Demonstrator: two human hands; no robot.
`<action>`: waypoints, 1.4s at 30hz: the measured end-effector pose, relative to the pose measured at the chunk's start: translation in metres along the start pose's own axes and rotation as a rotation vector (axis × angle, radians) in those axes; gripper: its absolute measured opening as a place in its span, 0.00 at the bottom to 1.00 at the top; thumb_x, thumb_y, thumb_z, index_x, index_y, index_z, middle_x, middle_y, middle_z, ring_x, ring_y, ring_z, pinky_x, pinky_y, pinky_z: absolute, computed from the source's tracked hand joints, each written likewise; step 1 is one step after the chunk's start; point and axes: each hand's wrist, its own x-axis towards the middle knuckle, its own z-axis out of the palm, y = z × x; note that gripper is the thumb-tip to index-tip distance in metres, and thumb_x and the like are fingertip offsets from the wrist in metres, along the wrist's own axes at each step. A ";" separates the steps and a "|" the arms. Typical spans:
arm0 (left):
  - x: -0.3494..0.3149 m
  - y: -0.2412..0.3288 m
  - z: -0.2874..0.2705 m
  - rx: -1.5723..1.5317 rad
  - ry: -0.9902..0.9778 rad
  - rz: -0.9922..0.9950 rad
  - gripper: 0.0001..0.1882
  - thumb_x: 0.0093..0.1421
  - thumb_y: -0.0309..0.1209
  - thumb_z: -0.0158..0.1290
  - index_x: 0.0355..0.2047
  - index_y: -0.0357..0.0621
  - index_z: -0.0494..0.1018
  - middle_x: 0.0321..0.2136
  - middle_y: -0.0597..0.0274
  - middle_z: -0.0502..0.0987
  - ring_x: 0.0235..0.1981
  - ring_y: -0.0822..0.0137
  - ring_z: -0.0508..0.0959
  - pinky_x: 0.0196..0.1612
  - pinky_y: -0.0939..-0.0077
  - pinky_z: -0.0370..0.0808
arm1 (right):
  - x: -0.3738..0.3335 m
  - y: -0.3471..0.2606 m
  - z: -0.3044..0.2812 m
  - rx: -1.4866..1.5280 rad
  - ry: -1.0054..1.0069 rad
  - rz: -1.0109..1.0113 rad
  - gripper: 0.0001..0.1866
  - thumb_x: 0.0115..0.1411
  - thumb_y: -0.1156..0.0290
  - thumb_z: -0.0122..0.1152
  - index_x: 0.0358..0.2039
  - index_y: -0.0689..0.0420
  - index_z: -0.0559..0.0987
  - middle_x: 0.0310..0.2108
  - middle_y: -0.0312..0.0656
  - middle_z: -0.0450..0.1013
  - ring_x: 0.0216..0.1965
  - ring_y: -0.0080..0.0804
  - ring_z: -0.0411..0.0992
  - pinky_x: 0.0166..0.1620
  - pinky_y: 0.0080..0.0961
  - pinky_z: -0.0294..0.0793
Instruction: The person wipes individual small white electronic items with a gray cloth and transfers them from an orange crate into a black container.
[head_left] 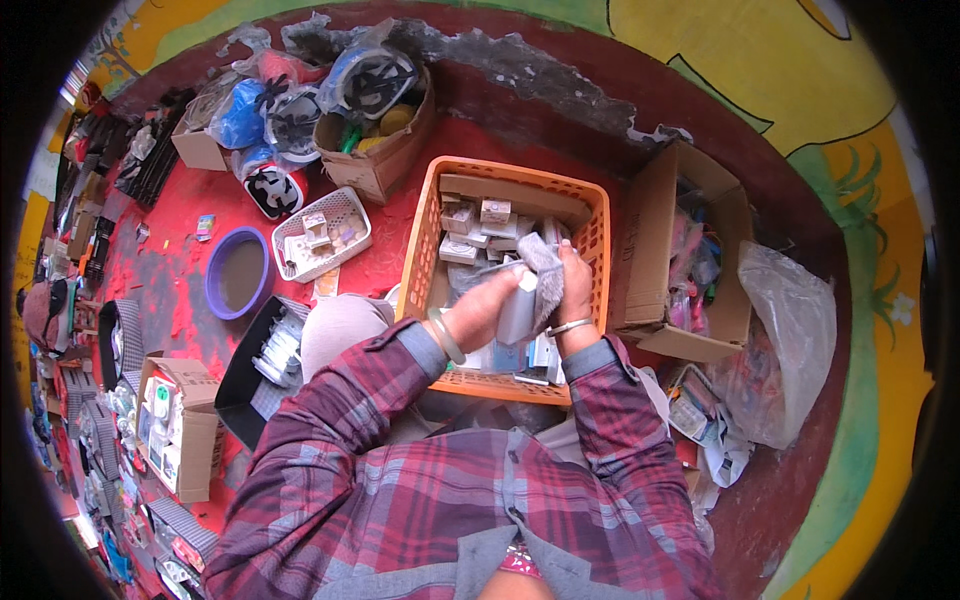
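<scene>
Over an orange plastic basket (pixel 606 250), my left hand (pixel 482 318) is closed around a small grey box (pixel 516 314) with a pale end. My right hand (pixel 574 288) grips a fuzzy grey cloth (pixel 546 272), which lies against the box's right side. Both hands are close together, and the fingers under the box are partly hidden. Inside the basket, several small white boxes (pixel 458 249) lie in a loose pile beyond my hands. More flat packages (pixel 540 358) show in the near part of the basket, below my wrists.
Right of the basket stands an open cardboard box (pixel 640 255) beside a clear plastic bag (pixel 795 340). To the left are a white basket (pixel 283 240), a purple basin (pixel 212 275) and a black tray (pixel 236 385). A filled carton (pixel 375 172) and the wall are behind.
</scene>
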 end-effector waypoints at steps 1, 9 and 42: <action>-0.007 0.017 0.004 -0.055 -0.036 -0.080 0.27 0.63 0.52 0.34 0.53 0.47 0.63 0.45 0.61 0.71 0.43 0.62 0.74 0.40 0.63 0.74 | 0.007 0.003 -0.003 -0.033 -0.024 0.000 0.25 0.62 0.55 0.43 0.26 0.66 0.76 0.27 0.42 0.74 0.25 0.32 0.69 0.33 0.29 0.67; -0.009 0.048 0.001 -0.391 -0.135 0.051 0.35 0.62 0.58 0.25 0.59 0.47 0.56 0.53 0.53 0.66 0.49 0.52 0.71 0.40 0.49 0.73 | 0.011 -0.068 -0.030 0.768 0.323 0.276 0.20 0.60 0.56 0.50 0.39 0.62 0.73 0.39 0.45 0.73 0.39 0.40 0.73 0.43 0.38 0.74; -0.008 0.018 0.005 0.056 -0.152 0.265 0.33 0.56 0.37 0.50 0.60 0.43 0.54 0.53 0.61 0.65 0.49 0.69 0.68 0.50 0.74 0.66 | -0.008 -0.090 -0.019 0.935 -0.082 0.128 0.15 0.62 0.70 0.45 0.43 0.66 0.72 0.43 0.48 0.73 0.43 0.39 0.72 0.49 0.33 0.71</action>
